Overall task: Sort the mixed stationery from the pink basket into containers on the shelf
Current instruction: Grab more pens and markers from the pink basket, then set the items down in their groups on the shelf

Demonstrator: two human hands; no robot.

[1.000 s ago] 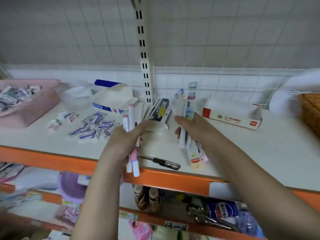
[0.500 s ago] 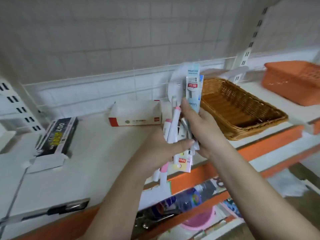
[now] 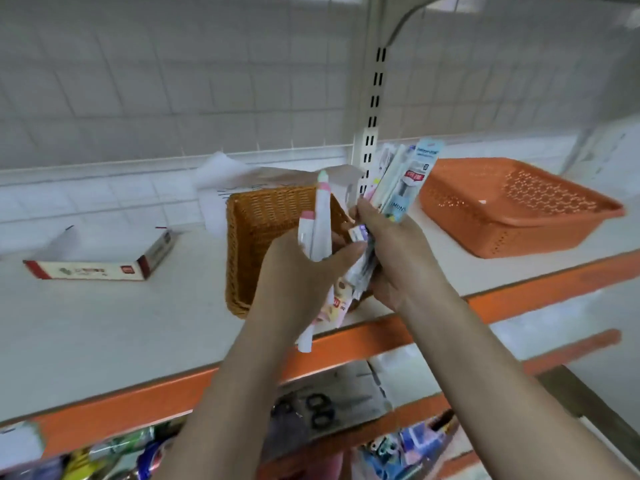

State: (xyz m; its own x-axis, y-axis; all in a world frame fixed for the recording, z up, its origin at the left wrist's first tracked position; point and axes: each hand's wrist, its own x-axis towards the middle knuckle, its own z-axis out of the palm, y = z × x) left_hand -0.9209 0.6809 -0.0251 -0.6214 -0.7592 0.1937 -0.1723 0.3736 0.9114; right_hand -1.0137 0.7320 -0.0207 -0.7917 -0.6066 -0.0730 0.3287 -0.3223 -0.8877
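Both hands have swung rightward along the shelf (image 3: 104,327) since the earlier frames, so the wicker basket (image 3: 242,237) now sits directly behind them and the orange plastic tray (image 3: 519,216) has come fully into view to its right. Left hand (image 3: 298,271): fingers curled round two white markers with pink caps (image 3: 320,226). Right hand (image 3: 391,251): fingers wrapped round a bundle of carded pen packs (image 3: 412,178).

Position. Both bundles are held in the air over the front half of the wicker basket, touching neither it nor the shelf. A red-and-white box (image 3: 104,261) lies well apart to the left; crumpled white paper (image 3: 221,178) lies behind the basket.

Orientation. The markers stand nearly upright, long axis vertical, capped ends upward and their lower ends hanging below the left hand towards the orange shelf edge (image 3: 346,344). The pen packs lean up and to the right, printed header ends uppermost.

Progress. Judged from this view, sorting is at an early to middle stage: what shows of the wicker basket and the orange tray appears empty, and nothing in hand has yet been deposited. Remaining work is to release each bundle into its container. The pink source basket is out of view, so how much stationery is left in it cannot be told.
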